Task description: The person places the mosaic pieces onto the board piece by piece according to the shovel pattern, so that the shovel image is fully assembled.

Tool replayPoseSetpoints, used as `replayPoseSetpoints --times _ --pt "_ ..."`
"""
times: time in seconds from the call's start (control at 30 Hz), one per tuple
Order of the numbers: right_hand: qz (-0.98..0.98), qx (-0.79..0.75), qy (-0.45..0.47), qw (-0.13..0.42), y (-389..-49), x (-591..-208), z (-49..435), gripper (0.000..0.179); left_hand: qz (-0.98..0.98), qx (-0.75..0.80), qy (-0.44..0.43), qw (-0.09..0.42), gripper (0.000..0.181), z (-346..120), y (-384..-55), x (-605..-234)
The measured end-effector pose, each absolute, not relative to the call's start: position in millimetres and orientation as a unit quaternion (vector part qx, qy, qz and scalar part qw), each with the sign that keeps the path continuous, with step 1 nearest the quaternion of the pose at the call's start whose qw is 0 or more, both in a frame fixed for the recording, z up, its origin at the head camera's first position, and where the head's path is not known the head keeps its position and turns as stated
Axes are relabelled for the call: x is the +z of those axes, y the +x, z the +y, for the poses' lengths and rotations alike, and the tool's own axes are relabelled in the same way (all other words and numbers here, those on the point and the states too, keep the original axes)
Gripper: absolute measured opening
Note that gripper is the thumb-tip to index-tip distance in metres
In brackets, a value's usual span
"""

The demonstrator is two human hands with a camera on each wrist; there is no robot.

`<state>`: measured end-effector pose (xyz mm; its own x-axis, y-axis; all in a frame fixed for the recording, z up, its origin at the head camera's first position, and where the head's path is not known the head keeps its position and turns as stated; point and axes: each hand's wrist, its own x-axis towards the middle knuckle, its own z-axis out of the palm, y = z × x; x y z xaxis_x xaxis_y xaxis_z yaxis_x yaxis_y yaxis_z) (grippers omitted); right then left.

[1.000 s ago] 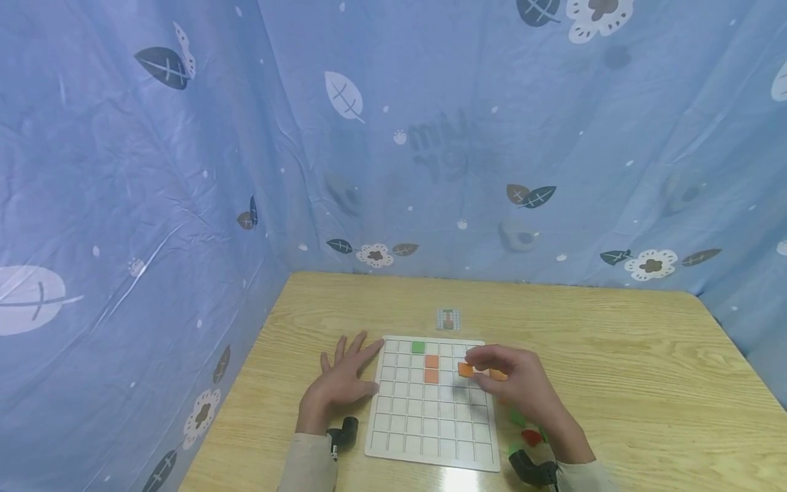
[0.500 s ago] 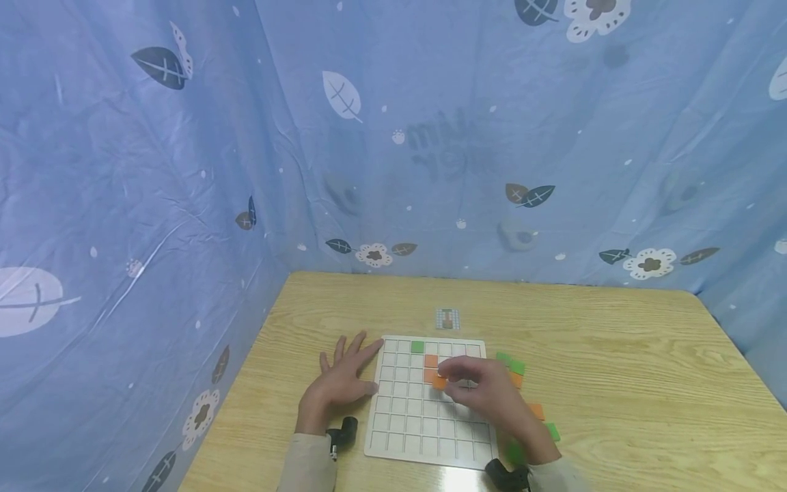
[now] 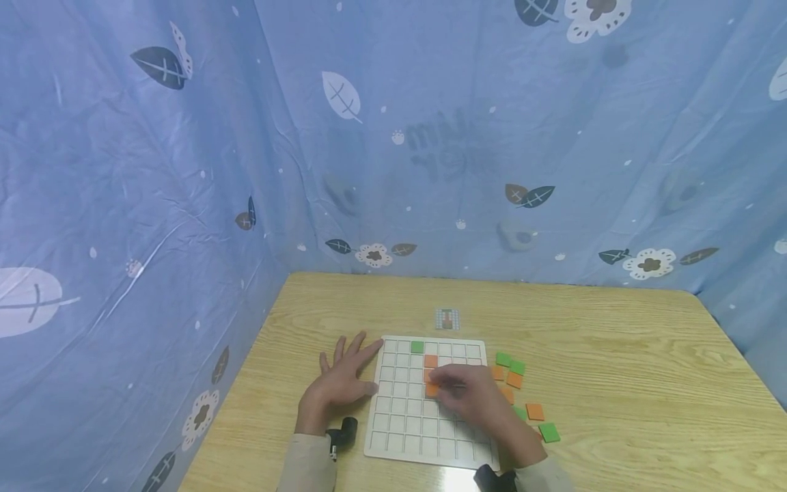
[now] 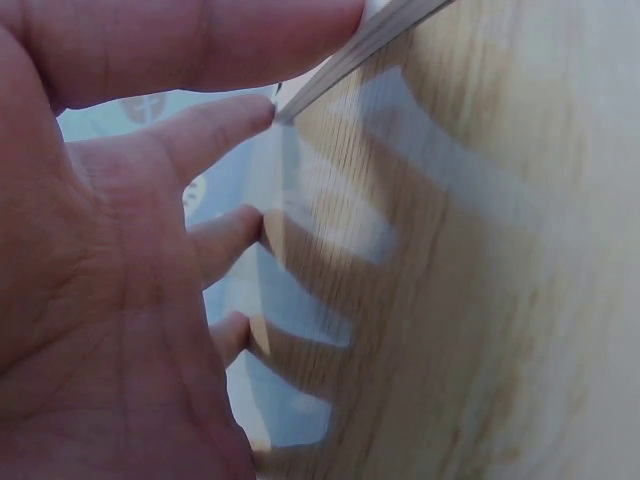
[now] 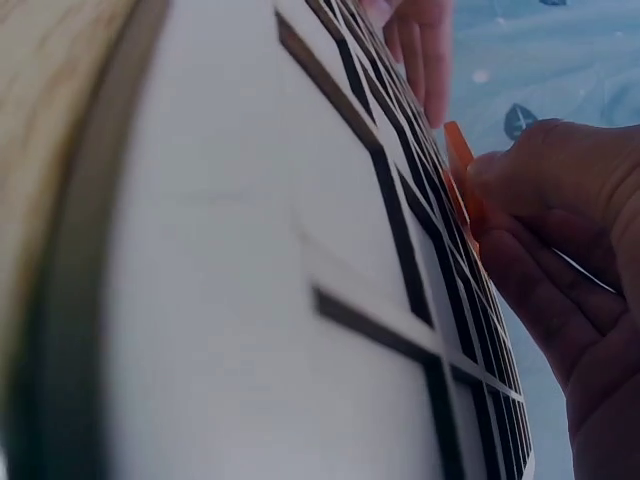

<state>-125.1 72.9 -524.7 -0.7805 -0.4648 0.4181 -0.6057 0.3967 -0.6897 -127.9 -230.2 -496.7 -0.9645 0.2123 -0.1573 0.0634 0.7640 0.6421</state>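
Observation:
A white gridded board (image 3: 402, 437) lies on the wooden table. Fingers spread, my left hand (image 3: 339, 383) rests at its left side, thumb and index fingertip touching the edge, as the left wrist view (image 4: 110, 260) also shows. My right hand (image 3: 470, 393) pinches an orange square tile (image 3: 432, 390) between thumb and fingers, low over the middle of the grid. In the right wrist view the pinched tile (image 5: 459, 150) stands tilted against the board. Just above it in the same column sits an orange tile (image 3: 431, 361), and another is partly covered by my fingertips. A green tile (image 3: 417, 347) fills a top-row cell.
Several loose green tiles (image 3: 549, 432) and orange tiles (image 3: 535, 411) are scattered right of the board, some hidden behind my right forearm. A small card with a grid picture (image 3: 447, 319) lies beyond the board. A blue patterned curtain (image 3: 393, 171) stands behind the table.
My right hand has carried the orange tile leftward and down, from the board's right part to the column below the other orange tiles. The left hand has stayed still.

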Motion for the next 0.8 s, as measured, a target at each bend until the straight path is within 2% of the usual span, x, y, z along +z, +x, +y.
replayPoseSetpoints --times 0.33,0.8 --pt "-0.855 0.376 0.336 0.124 -122.3 -522.1 68.0 0.033 0.932 0.336 0.072 0.112 0.091 -230.0 -128.3 -497.6" --pt "-0.875 0.361 0.31 0.091 -120.2 -521.0 64.2 0.031 0.922 0.363 0.095 0.097 0.091 -233.9 -128.5 -502.1"
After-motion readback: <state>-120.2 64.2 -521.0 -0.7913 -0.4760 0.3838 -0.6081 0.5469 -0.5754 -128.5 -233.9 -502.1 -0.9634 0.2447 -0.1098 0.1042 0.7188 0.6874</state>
